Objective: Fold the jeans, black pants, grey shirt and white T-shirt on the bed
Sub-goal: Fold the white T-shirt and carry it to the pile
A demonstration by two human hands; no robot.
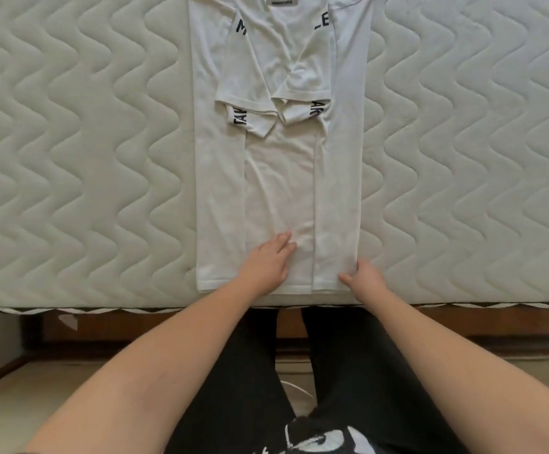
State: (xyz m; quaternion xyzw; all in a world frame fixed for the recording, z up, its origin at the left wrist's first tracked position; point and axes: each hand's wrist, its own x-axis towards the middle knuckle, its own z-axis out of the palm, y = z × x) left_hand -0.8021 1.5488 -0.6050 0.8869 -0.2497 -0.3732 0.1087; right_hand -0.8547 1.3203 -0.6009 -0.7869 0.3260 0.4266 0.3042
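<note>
The white T-shirt [279, 165] lies flat on the bed, back side up, with both side panels and both sleeves folded in toward the middle; black letters show on the folded parts. Its hem is at the near edge of the mattress. My left hand [268, 263] rests flat, fingers straight, on the middle of the shirt just above the hem. My right hand [363, 275] pinches the shirt's bottom right corner, thumb on top of the cloth. The jeans, black pants and grey shirt are not in view.
The quilted cream mattress [76, 152] stretches to both sides of the shirt. Its near edge [102, 310] runs across the frame above a dark wooden bed frame [155, 332]. The person's legs in black trousers stand against the bed.
</note>
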